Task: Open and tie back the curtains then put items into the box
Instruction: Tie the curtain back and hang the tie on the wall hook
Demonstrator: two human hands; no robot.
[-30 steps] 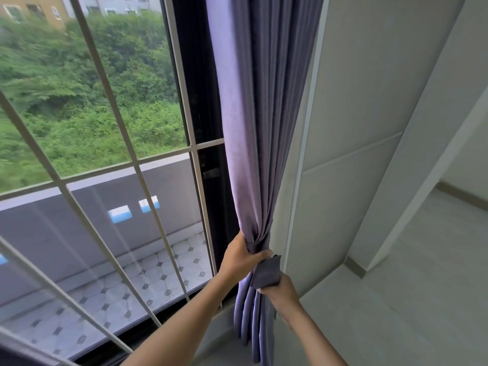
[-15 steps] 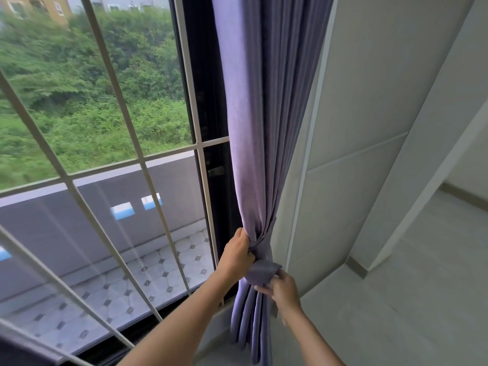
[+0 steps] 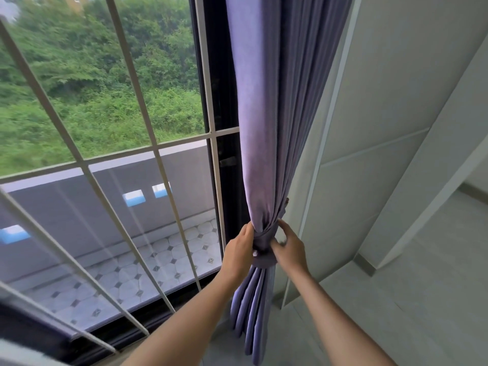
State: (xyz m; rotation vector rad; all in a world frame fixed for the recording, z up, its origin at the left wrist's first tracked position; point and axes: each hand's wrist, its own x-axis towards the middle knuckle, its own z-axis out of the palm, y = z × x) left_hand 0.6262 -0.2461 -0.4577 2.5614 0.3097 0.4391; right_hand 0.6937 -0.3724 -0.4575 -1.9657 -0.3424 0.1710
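A purple curtain point(image 3: 266, 122) hangs gathered at the right edge of the window, drawn in at waist height by a tieback band point(image 3: 264, 256) of the same cloth. My left hand point(image 3: 239, 250) grips the bundle and band from the left side. My right hand point(image 3: 289, 248) is on the right side of the band, its fingers curled over the cloth, slightly blurred. Below the band the folds hang loose to the floor. No box or items show in this view.
A large window with white diagonal and horizontal bars point(image 3: 148, 151) fills the left, with a tiled balcony and green trees outside. A pale panelled wall point(image 3: 375, 122) stands right of the curtain. Grey floor point(image 3: 422, 299) extends to the lower right.
My right hand has risen from below the band to its right side, and the loose band end it held is now wrapped against the bundle. The camera has moved closer.
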